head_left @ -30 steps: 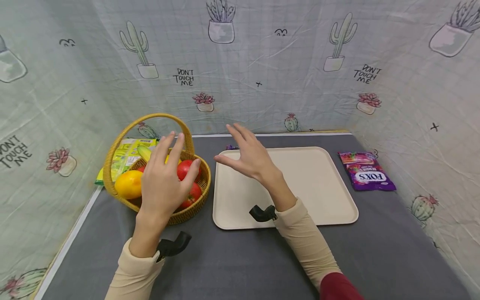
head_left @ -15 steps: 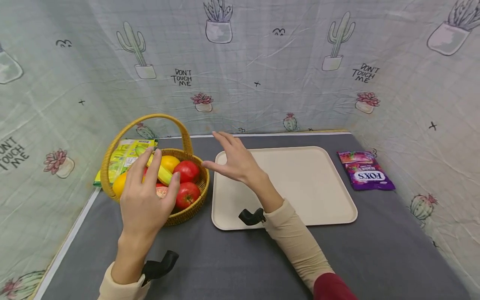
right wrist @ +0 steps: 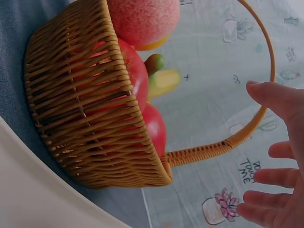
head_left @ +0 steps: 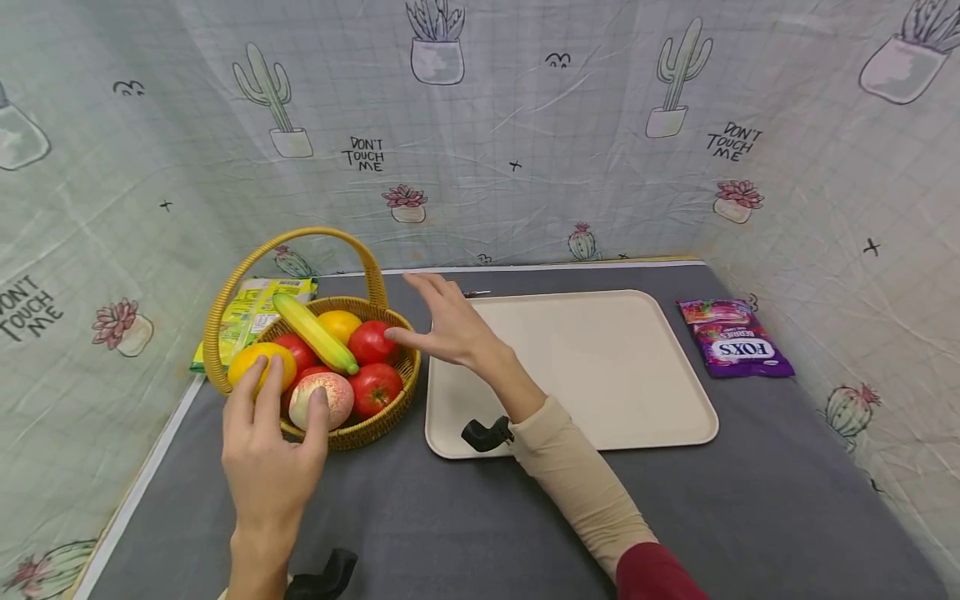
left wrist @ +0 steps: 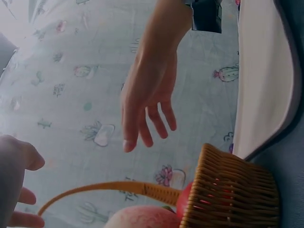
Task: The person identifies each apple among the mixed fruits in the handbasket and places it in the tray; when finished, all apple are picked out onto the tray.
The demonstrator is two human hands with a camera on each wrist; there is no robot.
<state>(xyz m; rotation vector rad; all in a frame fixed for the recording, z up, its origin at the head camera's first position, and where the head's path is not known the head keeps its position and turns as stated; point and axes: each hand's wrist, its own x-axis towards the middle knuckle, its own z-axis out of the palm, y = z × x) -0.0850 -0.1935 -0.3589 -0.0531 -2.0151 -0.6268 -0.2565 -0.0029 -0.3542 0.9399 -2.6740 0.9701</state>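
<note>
A wicker basket with an arched handle stands at the left of the grey table. It holds a banana, red fruits, an orange, a yellow fruit and a peach. My left hand is at the basket's near rim, fingers straight, its fingertips lying on the yellow fruit and the peach. My right hand hovers open beside the basket's right rim, fingers spread, thumb tip close to a red fruit. The right wrist view shows the basket and the peach on top.
A cream tray lies right of the basket. A purple FOX'S candy bag sits at the far right. A green-yellow packet lies behind the basket. Printed cloth walls enclose the table on three sides.
My left hand has drawn back toward me from over the basket to its near rim, uncovering the fruit. My right hand has shifted left from above the tray toward the basket.
</note>
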